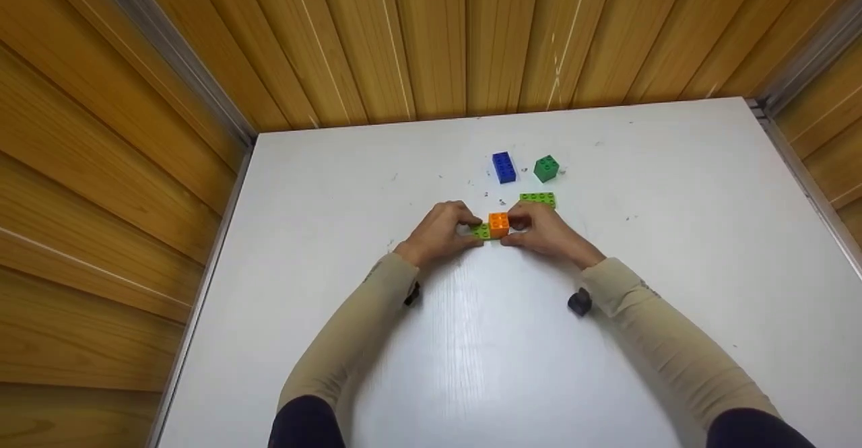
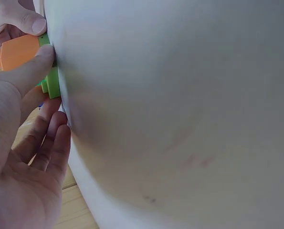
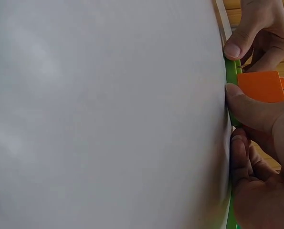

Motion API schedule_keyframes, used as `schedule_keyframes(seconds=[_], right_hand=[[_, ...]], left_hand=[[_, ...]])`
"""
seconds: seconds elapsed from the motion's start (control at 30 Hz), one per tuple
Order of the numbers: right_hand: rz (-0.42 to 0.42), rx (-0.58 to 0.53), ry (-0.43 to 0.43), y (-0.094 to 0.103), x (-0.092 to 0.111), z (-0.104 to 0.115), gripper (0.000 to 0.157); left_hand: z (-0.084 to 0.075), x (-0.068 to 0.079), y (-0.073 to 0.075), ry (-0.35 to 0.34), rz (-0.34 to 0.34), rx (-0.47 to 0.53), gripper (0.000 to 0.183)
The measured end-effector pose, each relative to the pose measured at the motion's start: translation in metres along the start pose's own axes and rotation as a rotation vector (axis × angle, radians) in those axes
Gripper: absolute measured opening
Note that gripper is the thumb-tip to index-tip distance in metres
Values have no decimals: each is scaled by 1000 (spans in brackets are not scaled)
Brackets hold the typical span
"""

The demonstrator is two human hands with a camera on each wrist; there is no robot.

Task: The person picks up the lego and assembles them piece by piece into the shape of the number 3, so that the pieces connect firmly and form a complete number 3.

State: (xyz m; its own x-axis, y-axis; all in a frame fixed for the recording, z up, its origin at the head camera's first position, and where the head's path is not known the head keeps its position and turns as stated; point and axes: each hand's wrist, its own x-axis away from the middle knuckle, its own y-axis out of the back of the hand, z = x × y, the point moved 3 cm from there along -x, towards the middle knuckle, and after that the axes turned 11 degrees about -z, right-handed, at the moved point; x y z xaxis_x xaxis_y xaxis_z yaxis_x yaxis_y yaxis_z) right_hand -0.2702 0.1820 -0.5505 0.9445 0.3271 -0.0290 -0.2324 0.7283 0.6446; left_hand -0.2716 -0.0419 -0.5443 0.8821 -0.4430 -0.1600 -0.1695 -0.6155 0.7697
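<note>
A thin lime-green building-block plate (image 1: 481, 231) lies flat on the table, with an orange block (image 1: 498, 224) standing on its right part. My left hand (image 1: 444, 232) pinches the plate's left end between thumb and fingers. At the other end my right hand (image 1: 542, 232) grips the same plate, its fingers right beside the orange block. In the right wrist view the right thumb presses the long edge of the plate (image 3: 231, 71), below the orange block (image 3: 261, 87). From the left wrist, the left thumb also shows against the plate (image 2: 53, 83).
Just behind my right hand lies a second lime-green plate (image 1: 537, 199), partly covered by it. Farther back are a blue block (image 1: 504, 167) and a dark green block (image 1: 547, 168). Wood-panelled walls (image 1: 431, 37) border the white table (image 1: 444, 360).
</note>
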Motion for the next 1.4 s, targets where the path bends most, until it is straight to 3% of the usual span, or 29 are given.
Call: schedule_keyframes(seconds=[0.4, 0.8, 1.0, 1.2, 1.4], right_hand=[[22, 18, -49, 5, 0, 7, 40], [45, 25, -11, 23, -10, 18, 50], [-45, 49, -35, 31, -21, 20, 45], [-155, 1, -62, 33, -31, 19, 49], [-283, 38, -81, 27, -41, 17, 54]], left_hand=[[6, 0, -2, 83, -8, 164, 39], [14, 2, -3, 141, -11, 245, 38], [14, 1, -4, 155, -10, 257, 37], [13, 1, -6, 163, -12, 253, 38], [15, 2, -7, 181, -15, 270, 38]])
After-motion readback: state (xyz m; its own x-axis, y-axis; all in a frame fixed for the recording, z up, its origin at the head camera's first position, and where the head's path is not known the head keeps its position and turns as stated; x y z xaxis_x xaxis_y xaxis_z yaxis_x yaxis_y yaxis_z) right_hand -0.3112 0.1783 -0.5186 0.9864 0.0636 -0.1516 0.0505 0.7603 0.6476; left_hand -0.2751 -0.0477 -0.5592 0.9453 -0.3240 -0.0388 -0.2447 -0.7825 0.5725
